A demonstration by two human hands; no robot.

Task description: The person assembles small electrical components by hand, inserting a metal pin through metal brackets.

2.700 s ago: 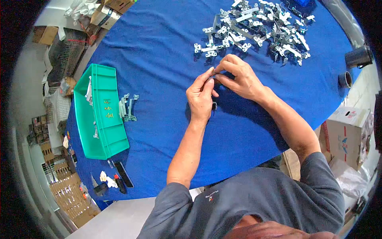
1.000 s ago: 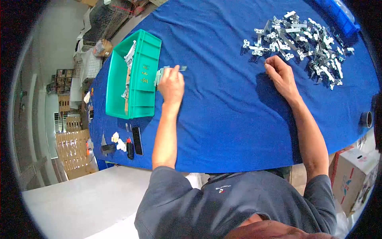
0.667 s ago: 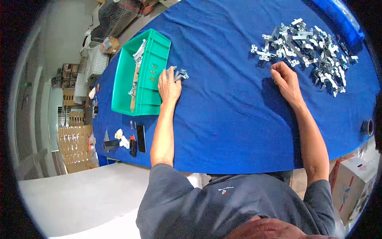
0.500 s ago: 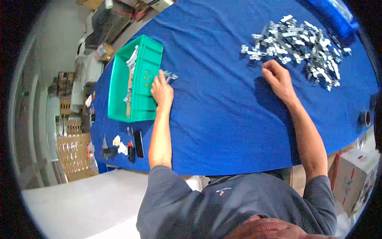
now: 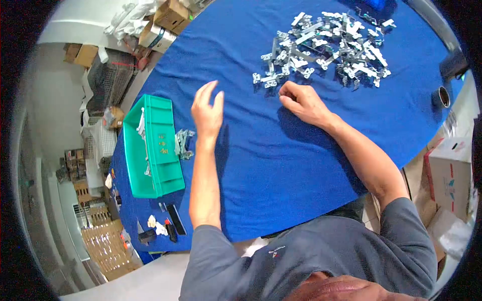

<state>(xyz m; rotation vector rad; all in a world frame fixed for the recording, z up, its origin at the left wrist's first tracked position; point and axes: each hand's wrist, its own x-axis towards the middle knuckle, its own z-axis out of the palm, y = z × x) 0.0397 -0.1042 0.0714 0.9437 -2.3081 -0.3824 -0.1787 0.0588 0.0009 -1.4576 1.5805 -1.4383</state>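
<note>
My left hand [image 5: 207, 111] is raised over the blue cloth, fingers apart and nothing in it. Left of it, a small group of metal brackets [image 5: 185, 144] lies against the side of a green plastic bin [image 5: 168, 173]. The bin stands tipped on its side, with a few metal pieces [image 5: 142, 124] visible inside. My right hand [image 5: 304, 104] is closed, fingers curled, at the near edge of a loose pile of silvery metal brackets [image 5: 321, 47]. What its fingers hold, if anything, is hidden.
The blue cloth [image 5: 261, 175] covers the table. A phone-like black slab [image 5: 176, 219], a red-and-black tool [image 5: 171, 231] and crumpled white scraps [image 5: 159, 228] lie near the left front edge. A roll of tape [image 5: 442, 97] sits at the right edge. Cardboard boxes [image 5: 173, 16] stand beyond the table.
My left hand has left the small bracket group beside the green bin and moved up and right, its fingers spread. The view has turned. My right hand stays closed by the pile.
</note>
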